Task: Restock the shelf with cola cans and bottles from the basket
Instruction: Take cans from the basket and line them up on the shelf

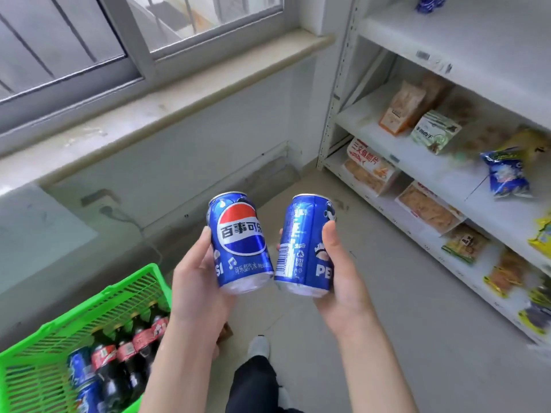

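My left hand (196, 281) grips a blue cola can (240, 242) with a red, white and blue logo facing me. My right hand (343, 275) grips a second blue cola can (304, 245), tilted slightly left. Both cans are held upright side by side over the floor, almost touching at the bottom. The green plastic basket (125, 293) stands at lower left and holds several dark cola bottles (128, 356) with red labels and blue cans (82, 374). The white shelf (393, 144) stands to the right; a blue can (429, 3) shows on its top board.
Snack packets (408, 107) lie on the shelf's middle and lower boards, with a blue bag (507, 174) at the board's front edge. A window sill (179, 99) and wall run across the back. My shoe (258, 347) and dark trouser leg are on the tiled floor below the cans.
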